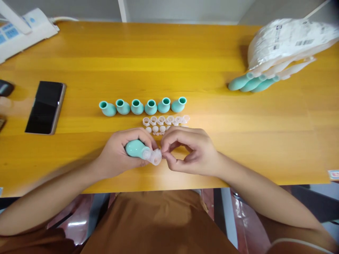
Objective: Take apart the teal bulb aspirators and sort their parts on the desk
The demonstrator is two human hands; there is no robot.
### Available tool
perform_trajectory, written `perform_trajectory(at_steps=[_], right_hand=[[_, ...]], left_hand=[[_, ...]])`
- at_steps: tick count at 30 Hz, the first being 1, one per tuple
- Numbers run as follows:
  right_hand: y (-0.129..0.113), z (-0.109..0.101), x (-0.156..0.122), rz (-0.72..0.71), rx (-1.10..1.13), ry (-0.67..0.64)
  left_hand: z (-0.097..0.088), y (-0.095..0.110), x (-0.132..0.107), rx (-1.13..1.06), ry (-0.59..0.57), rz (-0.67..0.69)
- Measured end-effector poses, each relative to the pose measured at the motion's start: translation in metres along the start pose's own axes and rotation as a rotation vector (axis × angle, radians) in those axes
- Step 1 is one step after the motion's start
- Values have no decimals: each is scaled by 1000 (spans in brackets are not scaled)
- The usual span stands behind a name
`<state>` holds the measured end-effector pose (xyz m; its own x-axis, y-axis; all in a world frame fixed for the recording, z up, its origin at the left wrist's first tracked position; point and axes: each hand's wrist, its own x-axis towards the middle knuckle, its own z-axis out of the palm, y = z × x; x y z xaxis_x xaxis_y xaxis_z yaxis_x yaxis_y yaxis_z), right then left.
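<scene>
My left hand point(116, 153) is wrapped round a mint-green rubber squeeze bulb point(134, 149), which lies on its side with its neck to the right. A translucent plastic cup-shaped fitting point(156, 157) sits at the bulb's neck, its round mouth facing up. Thumb and forefinger of my right hand point(189, 150) are pinched together at the fitting's right rim; whatever they hold is too small to make out. Just beyond my hands stand a row of translucent cup fittings point(161, 120), a row of white round pieces point(155, 129) and tiny pinkish discs point(158, 133), partly hidden by my right hand.
Several mint-green bulbs point(137, 107) stand in a row behind the small parts, mouths up. Three bulbs with long translucent tips point(251, 84) lie at the right against a white plastic bag point(286, 42). A phone point(45, 107) and a power strip point(29, 31) are at the left.
</scene>
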<state>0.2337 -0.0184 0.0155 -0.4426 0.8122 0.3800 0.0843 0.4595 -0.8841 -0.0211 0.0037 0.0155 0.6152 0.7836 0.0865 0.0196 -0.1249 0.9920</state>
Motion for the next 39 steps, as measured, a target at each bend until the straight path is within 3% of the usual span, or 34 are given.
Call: perform_trajectory(at_steps=[12, 19, 22, 26, 31, 35, 39], right_hand=[[2, 5, -3, -148, -214, 12], [3, 14, -4, -196, -271, 113], [-1, 8, -3, -192, -304, 138], [-15, -28, 2, -121, -387, 8], [-28, -70, 5, -120, -797, -284], [-22, -62, 3, -193, -1052, -465], [-10, -45, 0, -221, -1211, -494]], left_hand=[[3, -1, 0, 26, -18, -63], [0, 6, 0, 37, -13, -71], [-2, 6, 1, 53, 15, -74], [-3, 8, 2, 72, 40, -97], [-1, 10, 4, 113, 23, -118], [0, 11, 5, 177, -1, -102], [1, 13, 5, 210, -12, -73]])
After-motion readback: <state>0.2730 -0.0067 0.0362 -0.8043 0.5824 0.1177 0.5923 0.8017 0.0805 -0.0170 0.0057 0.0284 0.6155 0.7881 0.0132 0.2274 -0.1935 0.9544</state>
